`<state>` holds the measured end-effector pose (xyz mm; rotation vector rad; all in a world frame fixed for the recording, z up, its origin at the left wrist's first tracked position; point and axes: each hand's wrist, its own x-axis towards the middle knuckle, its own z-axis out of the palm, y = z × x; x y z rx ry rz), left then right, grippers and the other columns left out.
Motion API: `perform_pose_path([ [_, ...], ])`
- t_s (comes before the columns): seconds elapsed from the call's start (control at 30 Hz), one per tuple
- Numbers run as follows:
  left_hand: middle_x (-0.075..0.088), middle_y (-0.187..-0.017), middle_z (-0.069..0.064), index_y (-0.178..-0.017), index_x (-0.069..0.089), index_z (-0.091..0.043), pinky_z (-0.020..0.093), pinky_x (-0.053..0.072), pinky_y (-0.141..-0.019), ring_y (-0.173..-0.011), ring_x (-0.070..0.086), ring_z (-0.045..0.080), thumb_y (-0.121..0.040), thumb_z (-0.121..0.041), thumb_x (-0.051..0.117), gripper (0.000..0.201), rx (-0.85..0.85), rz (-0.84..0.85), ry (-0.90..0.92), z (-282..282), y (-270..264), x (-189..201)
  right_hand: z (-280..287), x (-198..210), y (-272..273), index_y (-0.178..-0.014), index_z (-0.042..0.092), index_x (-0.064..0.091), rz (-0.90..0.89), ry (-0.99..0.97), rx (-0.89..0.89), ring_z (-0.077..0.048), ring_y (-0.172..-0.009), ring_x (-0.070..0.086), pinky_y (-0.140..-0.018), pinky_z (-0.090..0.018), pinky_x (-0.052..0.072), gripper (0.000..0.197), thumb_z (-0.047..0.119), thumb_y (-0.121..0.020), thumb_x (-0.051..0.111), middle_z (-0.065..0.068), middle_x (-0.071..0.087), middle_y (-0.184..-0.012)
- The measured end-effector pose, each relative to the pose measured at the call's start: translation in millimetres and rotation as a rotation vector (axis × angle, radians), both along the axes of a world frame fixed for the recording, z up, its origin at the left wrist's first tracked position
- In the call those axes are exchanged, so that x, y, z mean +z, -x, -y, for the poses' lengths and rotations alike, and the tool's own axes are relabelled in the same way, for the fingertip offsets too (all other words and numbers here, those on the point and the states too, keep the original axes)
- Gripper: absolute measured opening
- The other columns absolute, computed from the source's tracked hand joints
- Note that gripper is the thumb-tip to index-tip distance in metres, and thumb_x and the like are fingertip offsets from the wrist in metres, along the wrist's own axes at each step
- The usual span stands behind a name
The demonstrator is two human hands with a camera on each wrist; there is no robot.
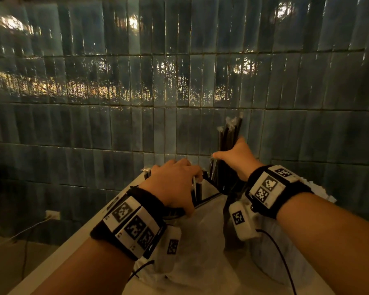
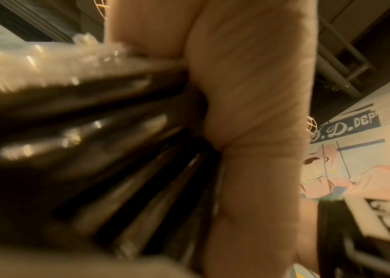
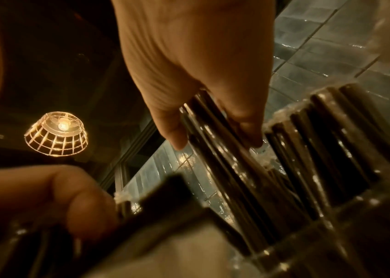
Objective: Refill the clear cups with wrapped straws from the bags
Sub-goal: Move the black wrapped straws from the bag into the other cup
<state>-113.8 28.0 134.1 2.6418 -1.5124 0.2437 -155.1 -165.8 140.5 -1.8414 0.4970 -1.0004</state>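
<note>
Nearest me, across the white desk [image 1: 58,252], lies a crumpled clear bag [image 1: 200,241], mouth toward the wall; I judge it sits close so straws can be drawn out and moved on in one short reach.

Just beyond it, my left hand [image 1: 175,184] is palm-down over a cluster of black wrapped straws [image 1: 197,188]. The left wrist view shows the fingers [image 2: 255,112] curled round a fanned bunch of them, wrapper tips splayed to the left. I take this grip as a steadying one, keeping the standing straws gathered so they do not flop while more go in.

Farther and to the right, my right hand [image 1: 237,156] holds a taller bundle of straws [image 1: 230,135] upright near the tiled wall [image 1: 94,124], thumb out to the left and fingers wrapped behind. In the right wrist view the thumb [image 3: 46,197] presses the bundle from the near side. Upright makes sense: the ends point down, ready to drop in.

The clear cups themselves I cannot make out; the hands and straws cover where they would stand, so how full they are is unknown. A caged lamp [image 3: 57,134] hangs overhead.
</note>
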Motion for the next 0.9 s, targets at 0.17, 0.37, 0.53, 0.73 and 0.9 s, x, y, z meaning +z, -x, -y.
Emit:
perform_pose_path([
  [0.17,0.04,-0.129,-0.011,-0.119,0.042,-0.045,0.055,0.033,-0.102,-0.12,0.037,0.02,-0.057,-0.047,0.081,0.074,0.001,0.009,0.004,2,-1,-1,-4,14,1,-0.147,0.033,0.004,0.143,0.131,-0.036,-0.024,-0.132,0.037,-0.099,-0.034,0.037,0.117,0.017,-0.065,0.085,-0.007,0.03,-0.15],
  [0.37,0.041,-0.126,-0.011,-0.117,0.043,-0.046,0.054,0.034,-0.101,-0.118,0.037,0.019,-0.054,-0.049,0.081,0.074,-0.01,0.008,0.017,0,-2,-2,-4,24,1,-0.144,0.03,0.025,0.209,0.367,-0.061,-0.021,-0.127,0.041,-0.098,-0.034,0.041,0.075,0.029,-0.083,0.069,-0.008,0.037,-0.144],
  [0.53,0.041,-0.127,-0.011,-0.118,0.042,-0.046,0.054,0.032,-0.102,-0.119,0.037,0.019,-0.056,-0.049,0.081,0.074,-0.001,0.004,0.007,1,-1,-1,-2,8,-5,-0.131,0.011,0.05,-0.381,0.724,-0.069,-0.028,-0.121,0.049,-0.098,-0.036,0.038,0.041,0.033,-0.098,0.041,-0.013,0.051,-0.135],
  [0.73,0.042,-0.126,-0.011,-0.118,0.043,-0.045,0.054,0.033,-0.101,-0.118,0.038,0.019,-0.057,-0.048,0.081,0.072,-0.006,0.008,0.009,0,0,-1,-2,-8,-8,-0.132,0.017,0.045,-0.917,0.893,0.042,-0.031,-0.124,0.044,-0.098,-0.039,0.036,0.043,0.041,-0.1,0.029,-0.014,0.038,-0.144],
  [0.9,0.042,-0.126,-0.009,-0.12,0.042,-0.043,0.054,0.036,-0.1,-0.117,0.039,0.019,-0.057,-0.048,0.081,0.074,-0.001,0.022,-0.008,0,0,0,-14,-3,-14,-0.15,0.025,-0.002,-0.589,0.873,-0.018,-0.026,-0.146,0.003,-0.113,-0.056,0.015,0.074,0.048,-0.094,0.041,0.003,-0.002,-0.159],
])
